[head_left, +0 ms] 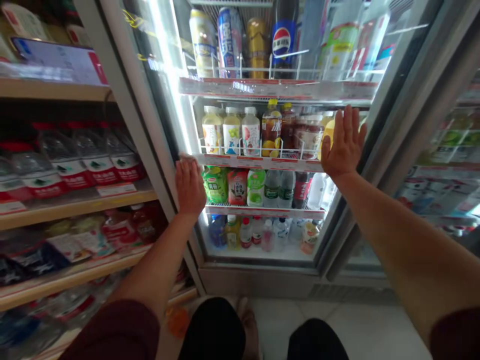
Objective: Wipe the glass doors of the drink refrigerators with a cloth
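Observation:
My right hand [344, 142] is raised with its fingers stretched out and its palm toward the glass door [296, 187] of a lit drinks fridge, in front of the second shelf's right end. Nothing shows in it. My left hand [190, 186] lies flat at the door's left edge, fingers close together. A small pale patch [185, 156] shows at its fingertips; I cannot make out what it is. Behind the glass stand tea bottles [251, 131], a Pepsi bottle [284, 40], tall cans [229, 42] and green drink packs [215, 184].
On the left, a wooden shelf rack [80, 202] holds red-labelled water bottles [67, 167] and bagged goods. To the right stands another glass-fronted fridge [442, 165]. Below are a tiled floor [277, 315], my knees [213, 330] and an orange item [178, 320].

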The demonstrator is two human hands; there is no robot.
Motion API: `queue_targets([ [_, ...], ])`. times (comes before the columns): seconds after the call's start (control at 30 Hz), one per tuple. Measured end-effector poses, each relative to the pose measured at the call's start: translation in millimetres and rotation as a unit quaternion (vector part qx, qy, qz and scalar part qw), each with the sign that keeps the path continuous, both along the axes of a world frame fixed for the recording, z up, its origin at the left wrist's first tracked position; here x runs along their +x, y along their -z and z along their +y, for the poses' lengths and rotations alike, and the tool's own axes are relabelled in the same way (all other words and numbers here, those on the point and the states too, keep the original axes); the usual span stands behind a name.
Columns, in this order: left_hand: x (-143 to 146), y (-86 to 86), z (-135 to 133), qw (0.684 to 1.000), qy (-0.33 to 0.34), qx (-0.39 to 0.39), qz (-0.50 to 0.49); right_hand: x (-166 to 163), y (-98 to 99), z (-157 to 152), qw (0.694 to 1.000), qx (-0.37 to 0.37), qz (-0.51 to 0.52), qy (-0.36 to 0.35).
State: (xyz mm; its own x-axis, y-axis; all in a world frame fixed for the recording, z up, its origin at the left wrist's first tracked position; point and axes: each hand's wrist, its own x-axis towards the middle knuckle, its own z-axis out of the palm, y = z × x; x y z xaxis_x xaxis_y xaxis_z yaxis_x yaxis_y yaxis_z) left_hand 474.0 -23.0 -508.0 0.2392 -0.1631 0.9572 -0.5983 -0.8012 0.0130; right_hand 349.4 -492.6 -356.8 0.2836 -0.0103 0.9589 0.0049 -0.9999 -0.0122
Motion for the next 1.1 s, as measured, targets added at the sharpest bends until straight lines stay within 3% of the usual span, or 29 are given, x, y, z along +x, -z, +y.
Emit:
queue_targets([
  [0.13, -25.4, 41.4, -14.5, 1.000, 0.010, 0.022, 0.016, 2.9, -0.2, -0.7, 1.000, -0.003, -0.002, -0.006],
  [0.2, -32.1, 48.7, -18.6, 0.999, 0.019, 0.042, 0.020, 3.8, -0.1, -1.1, 1.000, -0.003, -0.013, -0.006],
  [0.27, -27.8, 30.1, -21.7, 0.999, 0.019, 0.043, 0.015, 3.8, 0.1, -1.3, 1.000, -0.006, -0.020, -0.011],
  [0.37, -13.8, -19.1, -36.4, 0.999, 0.025, 0.036, -0.030, 2.8, 0.5, -1.0, 0.999, -0.015, -0.030, -0.025],
  [0.43, -13.7, -34.5, -57.2, 0.995, 0.043, 0.060, -0.060, 2.0, 0.6, 0.2, 0.999, -0.019, -0.037, -0.034],
  [0.63, -53.7, 7.7, -114.6, 0.968, 0.122, 0.205, -0.081, -0.8, -0.6, 5.7, 0.998, -0.017, -0.048, -0.048],
  [0.7, -54.8, -2.5, -122.0, 0.969, 0.121, 0.200, -0.076, -2.0, -1.6, 6.5, 0.998, -0.015, -0.043, -0.052],
  [0.8, -44.6, -41.2, -133.6, 0.986, 0.089, 0.128, -0.054, -3.3, -2.3, 6.8, 0.999, -0.011, -0.020, -0.047],
  [0.87, -41.1, -56.2, -146.0, 0.990, 0.080, 0.102, -0.052, -2.6, -1.4, 6.7, 0.999, -0.013, -0.010, -0.038],
  [0.93, -45.0, -51.4, -160.1, 0.984, 0.098, 0.134, -0.065, -0.7, 0.1, 6.1, 0.999, -0.021, -0.018, -0.036],
  [1.1, -64.9, -15.7, -181.3, 0.955, 0.161, 0.234, -0.084, 1.3, -2.3, 2.4, 0.998, -0.017, -0.034, -0.058],
])
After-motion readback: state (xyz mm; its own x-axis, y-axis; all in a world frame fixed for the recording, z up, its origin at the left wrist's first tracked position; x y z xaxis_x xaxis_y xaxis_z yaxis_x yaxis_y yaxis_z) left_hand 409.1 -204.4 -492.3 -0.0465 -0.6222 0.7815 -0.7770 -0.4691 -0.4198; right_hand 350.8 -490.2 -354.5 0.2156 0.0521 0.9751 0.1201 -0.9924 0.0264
